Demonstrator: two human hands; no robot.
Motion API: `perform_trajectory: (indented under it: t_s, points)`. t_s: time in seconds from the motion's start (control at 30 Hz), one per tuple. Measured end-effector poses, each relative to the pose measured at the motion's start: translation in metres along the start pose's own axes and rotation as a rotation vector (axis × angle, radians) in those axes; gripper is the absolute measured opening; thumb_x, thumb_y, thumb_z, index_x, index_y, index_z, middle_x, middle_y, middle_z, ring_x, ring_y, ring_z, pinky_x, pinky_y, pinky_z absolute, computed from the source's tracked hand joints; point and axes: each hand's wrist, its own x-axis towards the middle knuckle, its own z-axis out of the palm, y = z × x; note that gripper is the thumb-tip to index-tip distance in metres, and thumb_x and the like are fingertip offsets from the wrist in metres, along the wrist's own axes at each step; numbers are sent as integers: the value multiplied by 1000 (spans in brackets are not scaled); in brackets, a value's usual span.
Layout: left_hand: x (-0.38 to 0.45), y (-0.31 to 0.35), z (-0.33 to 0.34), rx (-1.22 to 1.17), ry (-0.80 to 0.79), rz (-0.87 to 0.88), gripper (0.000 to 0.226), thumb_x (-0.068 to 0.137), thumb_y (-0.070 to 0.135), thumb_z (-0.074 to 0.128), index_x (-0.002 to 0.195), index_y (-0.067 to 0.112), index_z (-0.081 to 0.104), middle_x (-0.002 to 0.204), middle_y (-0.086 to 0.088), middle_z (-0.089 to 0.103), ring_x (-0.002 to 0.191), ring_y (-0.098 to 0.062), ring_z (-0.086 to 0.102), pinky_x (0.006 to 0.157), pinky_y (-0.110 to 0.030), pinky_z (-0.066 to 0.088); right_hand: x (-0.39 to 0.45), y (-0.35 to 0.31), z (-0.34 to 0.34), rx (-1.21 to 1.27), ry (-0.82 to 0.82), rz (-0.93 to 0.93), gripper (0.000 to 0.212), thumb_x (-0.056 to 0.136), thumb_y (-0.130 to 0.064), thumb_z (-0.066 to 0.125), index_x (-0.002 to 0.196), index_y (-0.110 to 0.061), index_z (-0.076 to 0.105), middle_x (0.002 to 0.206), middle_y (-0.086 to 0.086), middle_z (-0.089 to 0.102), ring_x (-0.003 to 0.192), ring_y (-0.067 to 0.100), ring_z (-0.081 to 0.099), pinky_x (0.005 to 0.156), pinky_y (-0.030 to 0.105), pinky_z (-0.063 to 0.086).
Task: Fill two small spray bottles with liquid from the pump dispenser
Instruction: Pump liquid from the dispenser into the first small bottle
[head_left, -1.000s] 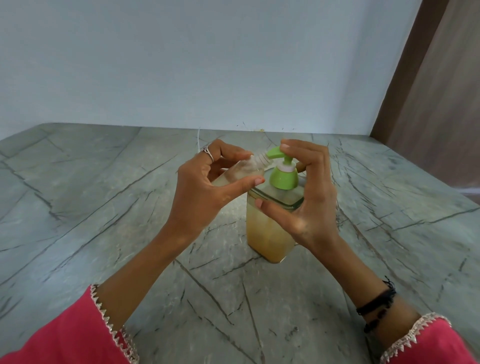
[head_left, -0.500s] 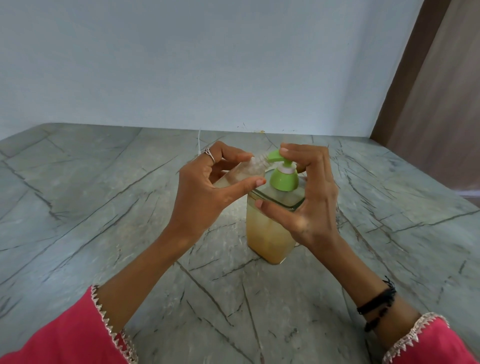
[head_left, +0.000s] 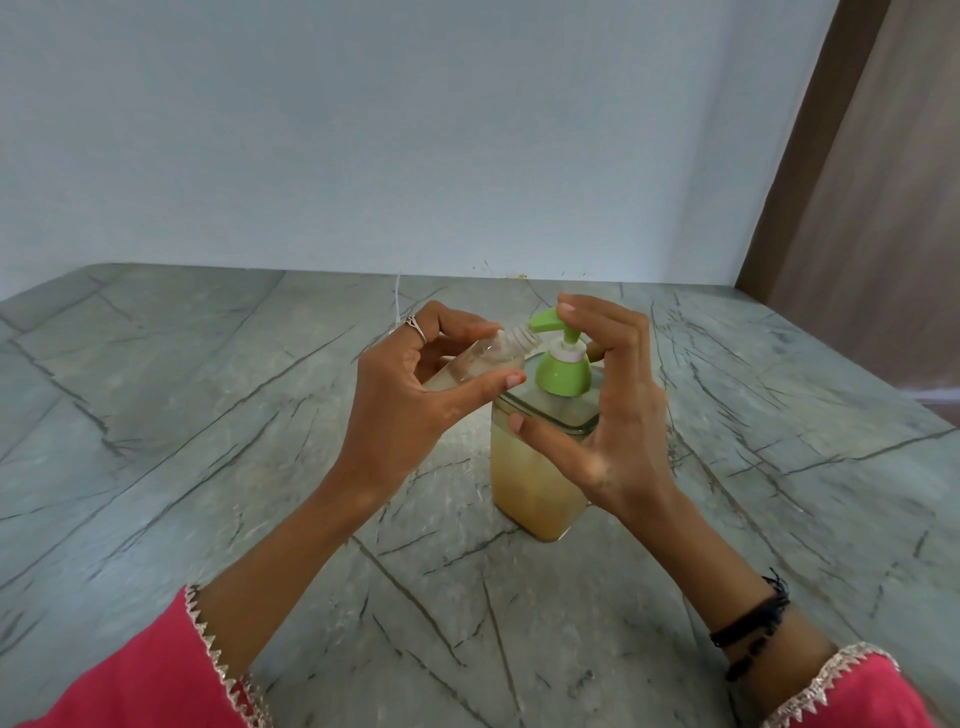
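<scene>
The pump dispenser (head_left: 530, 483) is a square clear jar of yellowish liquid with a green pump head (head_left: 550, 321). It stands on the grey stone counter (head_left: 208, 415). My left hand (head_left: 410, 410) grips a small clear spray bottle (head_left: 488, 358) without a cap. The bottle is tilted, with its threaded neck right under the pump's nozzle. A little liquid shows in the bottle's lower part. My right hand (head_left: 618, 410) reaches round the back of the pump. Its fingertips rest on top of the pump head and its thumb touches the jar's shoulder. A second spray bottle is not in view.
A pale blue wall runs along the back of the counter. A brown wooden panel (head_left: 872, 182) stands at the right, beyond the counter's right edge.
Both hands keep their places on the bottle and the pump. The whole scene sits slightly lower in the view; the pump head looks a touch lower.
</scene>
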Motion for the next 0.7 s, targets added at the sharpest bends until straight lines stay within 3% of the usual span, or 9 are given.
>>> perform_trajectory:
  t_s: [0.2,0.4,0.7]
  points:
    - [-1,0,1,-8,6,-6,30,61,36,78,86,34,62,88,20,68,85,-6,67,72,-15,51,3,-1,0,0,13,3,62,66,-45,68,118,-22,42,117,-10,41,102,-14,45,64,15,43]
    - [-1,-2,2,-2,-2,-18,31,61,37,78,87,34,62,88,19,68,86,-8,67,73,-18,52,3,-1,0,-9,11,6,58,65,-45,66,113,-22,44,111,-8,43,90,-8,47,60,26,45]
    - [-1,0,2,-3,5,-13,31,61,38,77,88,35,62,90,20,68,86,-7,67,73,-17,53,0,0,-1,-30,-9,2,67,68,-43,69,125,-26,37,123,-16,36,108,-10,45,62,28,48]
